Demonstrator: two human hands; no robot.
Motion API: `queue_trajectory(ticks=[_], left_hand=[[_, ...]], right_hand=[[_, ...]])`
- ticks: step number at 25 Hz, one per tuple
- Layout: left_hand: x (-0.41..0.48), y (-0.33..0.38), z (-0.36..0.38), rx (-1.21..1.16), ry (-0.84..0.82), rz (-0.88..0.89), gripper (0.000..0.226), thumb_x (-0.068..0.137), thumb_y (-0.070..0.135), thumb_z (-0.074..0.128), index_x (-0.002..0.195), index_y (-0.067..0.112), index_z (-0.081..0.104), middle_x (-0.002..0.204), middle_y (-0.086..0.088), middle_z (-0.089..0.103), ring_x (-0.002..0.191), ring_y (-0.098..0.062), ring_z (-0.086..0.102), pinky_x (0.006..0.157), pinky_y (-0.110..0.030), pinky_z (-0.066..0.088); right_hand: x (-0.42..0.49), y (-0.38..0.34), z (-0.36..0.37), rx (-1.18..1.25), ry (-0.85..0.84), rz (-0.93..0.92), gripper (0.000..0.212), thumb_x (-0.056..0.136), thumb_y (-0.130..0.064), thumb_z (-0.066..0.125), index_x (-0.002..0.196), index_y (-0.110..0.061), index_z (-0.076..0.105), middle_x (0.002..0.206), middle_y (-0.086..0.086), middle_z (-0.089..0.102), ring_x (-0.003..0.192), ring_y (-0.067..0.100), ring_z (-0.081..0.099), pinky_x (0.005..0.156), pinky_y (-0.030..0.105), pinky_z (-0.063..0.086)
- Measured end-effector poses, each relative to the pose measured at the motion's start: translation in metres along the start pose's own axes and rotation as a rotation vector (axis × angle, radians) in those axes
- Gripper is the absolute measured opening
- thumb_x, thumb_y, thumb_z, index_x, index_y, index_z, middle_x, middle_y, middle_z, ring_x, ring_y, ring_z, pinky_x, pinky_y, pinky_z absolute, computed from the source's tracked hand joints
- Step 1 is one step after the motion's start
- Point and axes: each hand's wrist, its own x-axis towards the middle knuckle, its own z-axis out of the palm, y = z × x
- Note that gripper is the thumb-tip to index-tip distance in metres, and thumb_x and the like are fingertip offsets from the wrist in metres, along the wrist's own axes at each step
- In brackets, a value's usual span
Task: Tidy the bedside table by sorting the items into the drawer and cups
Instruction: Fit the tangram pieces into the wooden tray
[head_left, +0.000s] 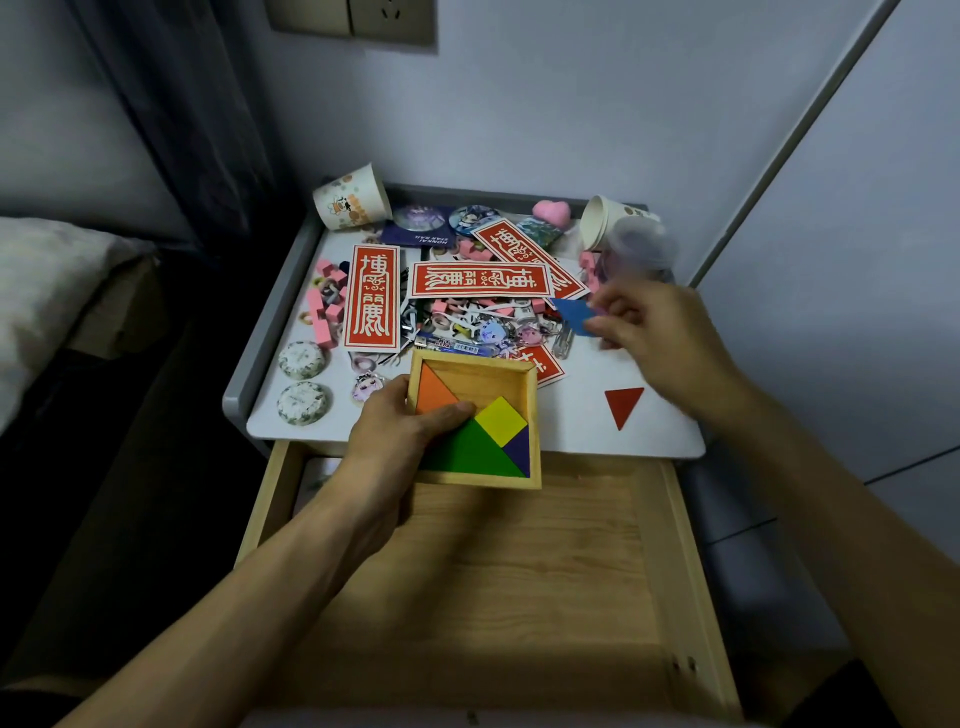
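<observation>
The left hand (395, 431) grips the puzzle tray (493, 382) by its edge; the right hand (654, 332) pinches a blue piece (574, 314). Tilting the tray could spill its loose pieces.

My left hand (397, 436) grips a pale wooden tray (534, 415) of matt painted pieces (501, 421); my right hand (654, 332) pinches a smooth blue piece (576, 312). The drawer (519, 582) at lower centre is grainy bare wood.

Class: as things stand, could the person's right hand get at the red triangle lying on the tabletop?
Probably yes: the red triangle lies uncovered close to the right hand, though that hand pinches a blue piece.
</observation>
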Motion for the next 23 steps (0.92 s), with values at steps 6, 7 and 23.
queue_trajectory(ticks=[6, 7, 23], left_hand=[[-0.002, 0.000, 0.002, -0.135, -0.147, -0.064, 0.034, 0.087, 0.000, 0.065, 0.120, 0.005, 0.060, 0.106, -0.015, 0.073, 0.097, -0.032, 0.071, 0.072, -0.032, 0.060], [-0.003, 0.000, 0.001, -0.158, -0.158, -0.072, 0.034, 0.086, -0.001, 0.065, 0.120, 0.005, 0.060, 0.106, -0.017, 0.073, 0.098, -0.034, 0.070, 0.071, -0.031, 0.060], [-0.004, 0.005, 0.001, -0.168, -0.077, -0.152, 0.025, 0.091, 0.021, 0.066, 0.110, 0.005, 0.067, 0.096, -0.015, 0.075, 0.078, -0.024, 0.073, 0.060, -0.029, 0.059]], right_hand=[[-0.025, -0.034, 0.040, -0.141, 0.018, -0.699, 0.007, 0.085, -0.012, 0.071, 0.089, -0.006, 0.071, 0.086, 0.004, 0.069, 0.079, 0.014, 0.061, 0.073, 0.029, 0.052], [-0.025, -0.031, 0.043, -0.183, 0.037, -0.760, 0.008, 0.086, -0.013, 0.070, 0.087, -0.005, 0.071, 0.086, 0.006, 0.069, 0.080, 0.019, 0.064, 0.073, 0.036, 0.053], [-0.029, -0.030, 0.043, -0.148, 0.044, -0.780, 0.008, 0.085, -0.009, 0.071, 0.089, -0.003, 0.075, 0.087, 0.008, 0.071, 0.081, 0.021, 0.064, 0.075, 0.036, 0.054]])
